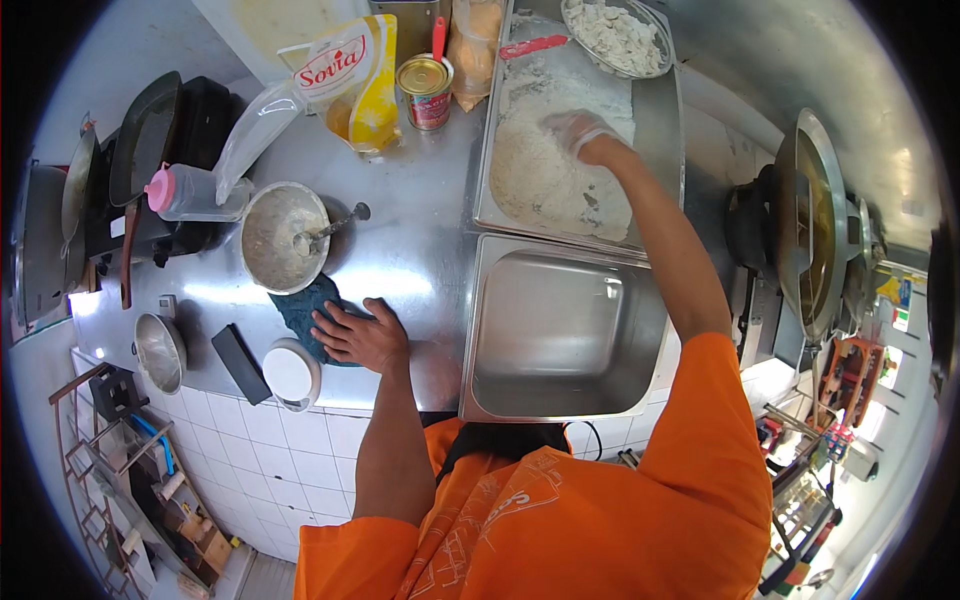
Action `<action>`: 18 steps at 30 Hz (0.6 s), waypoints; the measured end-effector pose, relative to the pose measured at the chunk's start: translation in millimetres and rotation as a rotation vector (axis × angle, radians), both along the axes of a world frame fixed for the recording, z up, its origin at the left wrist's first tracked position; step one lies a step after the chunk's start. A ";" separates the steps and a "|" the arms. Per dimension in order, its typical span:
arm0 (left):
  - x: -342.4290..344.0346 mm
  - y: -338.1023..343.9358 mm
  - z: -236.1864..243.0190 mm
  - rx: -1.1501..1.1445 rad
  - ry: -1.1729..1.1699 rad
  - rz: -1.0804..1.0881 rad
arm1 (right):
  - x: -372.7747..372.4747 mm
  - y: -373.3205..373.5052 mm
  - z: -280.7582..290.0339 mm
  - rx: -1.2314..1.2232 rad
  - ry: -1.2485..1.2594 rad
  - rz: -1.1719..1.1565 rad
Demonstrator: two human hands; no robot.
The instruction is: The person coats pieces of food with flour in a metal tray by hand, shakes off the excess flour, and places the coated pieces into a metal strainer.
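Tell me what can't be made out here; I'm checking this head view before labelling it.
- Right hand: fingers sunk in the flour in the tray; any grip is hidden.
- Left hand: palm down on the blue cloth, covering part of it.
- Bowl of pale pieces: cut by the top edge.

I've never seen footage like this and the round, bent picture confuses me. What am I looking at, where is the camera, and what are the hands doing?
There is no machine here: a person in an orange shirt works with two bare hands. The one picture comes from a wide fisheye camera worn on the person's head, looking down, so straight edges curve. The left hand rests flat on a blue cloth on the steel counter, holding nothing. The right hand, which seems gloved, presses into flour in a metal tray. An empty steel pan sits nearer the person. A bowl with a spoon, a tin can and a yellow pouch also stand on the counter.
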State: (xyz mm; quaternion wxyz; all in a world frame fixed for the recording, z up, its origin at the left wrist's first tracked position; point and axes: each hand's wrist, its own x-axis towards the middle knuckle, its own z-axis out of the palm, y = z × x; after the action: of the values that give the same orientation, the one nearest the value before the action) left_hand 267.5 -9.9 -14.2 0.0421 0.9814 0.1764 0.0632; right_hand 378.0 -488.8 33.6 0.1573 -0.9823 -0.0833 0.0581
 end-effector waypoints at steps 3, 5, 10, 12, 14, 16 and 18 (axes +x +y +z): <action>-1.8 8.0 0.1 0.019 0.005 0.029 | 12.1 30.0 16.5 -0.167 0.303 -0.282; -1.2 5.2 0.4 0.009 0.013 0.030 | 10.7 14.2 37.5 -0.149 0.153 -0.341; -0.8 5.6 3.3 0.008 0.002 0.014 | -8.7 -1.6 54.6 -0.274 0.135 -0.205; -0.3 5.5 2.1 0.013 -0.010 0.014 | -7.1 -14.4 69.1 -0.198 -0.025 -0.235; -2.2 6.7 2.1 0.041 0.028 0.027 | -3.7 -25.6 98.8 0.267 -0.075 -0.403; -1.8 4.5 2.6 0.029 0.028 0.019 | 3.7 -46.4 125.6 0.414 -0.111 -0.541; -2.2 4.3 2.9 0.022 0.037 0.019 | 14.4 -64.5 139.8 0.563 -0.144 -0.675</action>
State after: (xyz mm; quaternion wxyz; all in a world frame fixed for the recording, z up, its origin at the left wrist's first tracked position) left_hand 265.3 -5.5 -11.3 0.0275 0.9811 0.1856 0.0474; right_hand 392.5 -553.4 173.4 0.4226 -0.8749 0.2188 -0.0902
